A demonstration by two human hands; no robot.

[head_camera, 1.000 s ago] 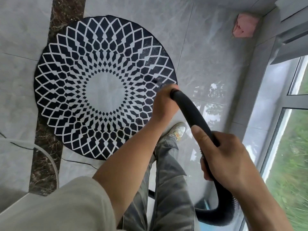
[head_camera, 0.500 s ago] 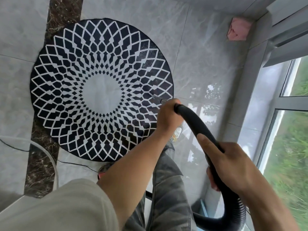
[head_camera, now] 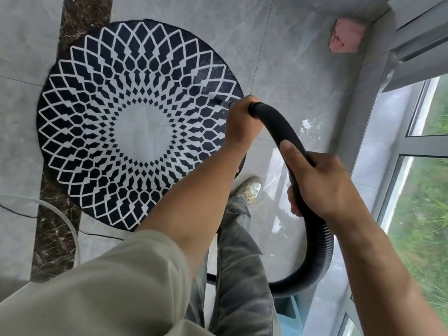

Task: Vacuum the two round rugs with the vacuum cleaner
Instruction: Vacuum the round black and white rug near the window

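A round black rug point(head_camera: 101, 132) with a white diamond lattice and a pale centre lies on the grey tiled floor. My left hand point(head_camera: 238, 122) grips the front end of the black vacuum hose point(head_camera: 278, 127), and a short metal nozzle tip point(head_camera: 224, 103) pokes out of it onto the rug's right edge. Further back along the hose, my right hand point(head_camera: 317, 183) is wrapped around it. Behind that hand the ribbed hose loops down and back toward the floor. Only one rug is in view.
A pink cloth point(head_camera: 345, 36) lies in the far corner by the wall. A glass window wall point(head_camera: 417, 180) runs along the right. My shoe point(head_camera: 249, 189) stands just off the rug's near right edge. A pale tube point(head_camera: 70, 229) and thin black cord cross the floor at left.
My left hand and the nozzle moved up along the rug's right edge, away from me. The right hand followed on the hose, and my foot shows again beside the rug.
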